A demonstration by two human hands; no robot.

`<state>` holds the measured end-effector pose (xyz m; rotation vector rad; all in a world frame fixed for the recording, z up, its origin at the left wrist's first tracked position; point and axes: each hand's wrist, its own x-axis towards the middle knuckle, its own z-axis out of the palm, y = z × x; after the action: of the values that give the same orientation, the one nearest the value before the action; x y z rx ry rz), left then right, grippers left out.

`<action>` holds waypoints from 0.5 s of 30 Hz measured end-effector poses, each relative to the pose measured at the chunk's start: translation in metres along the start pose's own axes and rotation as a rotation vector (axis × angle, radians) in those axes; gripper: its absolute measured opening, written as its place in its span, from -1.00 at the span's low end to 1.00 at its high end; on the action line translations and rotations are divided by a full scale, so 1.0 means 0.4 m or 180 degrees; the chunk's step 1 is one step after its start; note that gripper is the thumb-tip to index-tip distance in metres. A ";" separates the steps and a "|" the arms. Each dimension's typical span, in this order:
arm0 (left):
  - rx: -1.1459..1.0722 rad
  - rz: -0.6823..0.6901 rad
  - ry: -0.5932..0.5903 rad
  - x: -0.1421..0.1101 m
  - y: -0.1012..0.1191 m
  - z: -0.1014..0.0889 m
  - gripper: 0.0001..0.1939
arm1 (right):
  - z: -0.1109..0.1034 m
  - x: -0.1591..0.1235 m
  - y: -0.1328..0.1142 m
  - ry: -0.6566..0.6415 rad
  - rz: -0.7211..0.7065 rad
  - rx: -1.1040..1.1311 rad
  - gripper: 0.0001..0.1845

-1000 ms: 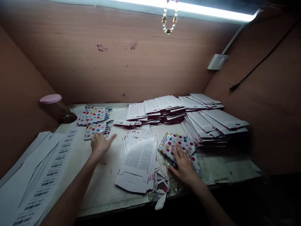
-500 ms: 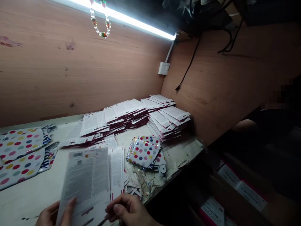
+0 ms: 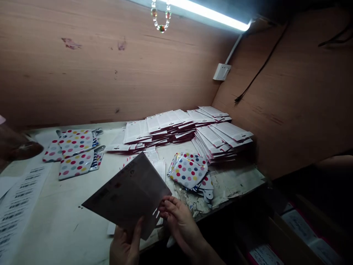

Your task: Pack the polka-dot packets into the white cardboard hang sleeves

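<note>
My left hand grips the lower edge of a flat printed card, tilted up so its shaded side faces me. My right hand touches the card's right corner with curled fingers. Under the card lies a small stack of the same cards on the white table. A pile of polka-dot foil pieces lies just right of the card. More polka-dot pieces lie at the left back.
Fanned rows of white and maroon cards cover the back right of the table. Barcode label sheets lie at the left edge. Wooden walls enclose the table; a socket and a bead string hang above. Boxes sit below right.
Both hands left the table and picked up one card, and it is now tilted up with its dark side facing me. The view swung right, then partly back left.
</note>
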<state>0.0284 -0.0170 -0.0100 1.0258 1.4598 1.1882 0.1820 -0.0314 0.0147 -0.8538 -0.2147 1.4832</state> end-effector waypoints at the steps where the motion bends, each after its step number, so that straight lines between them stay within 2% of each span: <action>1: 0.0091 0.0014 0.0003 -0.009 -0.004 0.002 -0.37 | 0.001 0.001 -0.003 -0.0038 0.0065 0.0022 -0.50; 4: 0.0282 0.0102 0.0022 -0.039 -0.014 0.013 -0.41 | 0.001 -0.001 -0.002 -0.0087 0.0166 0.0035 -0.55; 9: -0.0199 -0.0003 -0.0248 -0.083 -0.010 0.038 -0.46 | -0.007 -0.012 -0.004 -0.0165 0.0006 -0.0152 -0.61; 13: -0.0066 -0.0359 -0.0765 -0.104 0.001 0.022 -0.57 | 0.002 -0.031 -0.039 -0.0250 0.0087 -0.0160 -0.68; 15: 0.0023 -0.0549 -0.0813 -0.111 0.008 0.003 -0.59 | 0.014 -0.047 -0.045 -0.0225 0.0215 0.0088 -0.67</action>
<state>0.0382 -0.0593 0.0003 0.9953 1.3222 0.8946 0.1903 -0.0443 0.0365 -0.7938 -0.2190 1.5776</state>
